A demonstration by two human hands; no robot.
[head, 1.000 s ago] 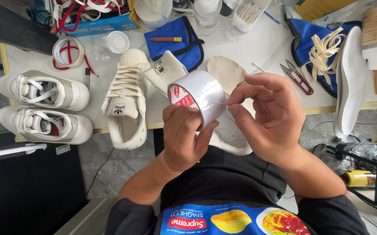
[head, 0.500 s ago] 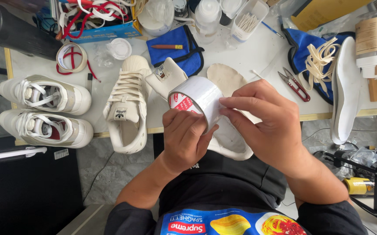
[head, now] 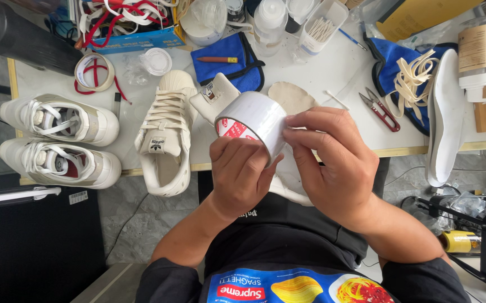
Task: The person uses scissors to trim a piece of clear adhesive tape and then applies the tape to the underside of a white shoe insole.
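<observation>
Head view: left hand clenched round white tape roll, held above tabletop edge. Right hand fingertips pinch at roll's outer face, prob. at tape end; end itself not visible.
Risks: end could split or re-stick if nail slips; roll could twist out of left grip, drop onto white sneaker or sole; loose tape could snag cream laces.

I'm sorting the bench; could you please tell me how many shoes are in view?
3: two side by side at the table's left edge, one in the middle, left of the tape roll. More may be hidden behind the hands.
</observation>
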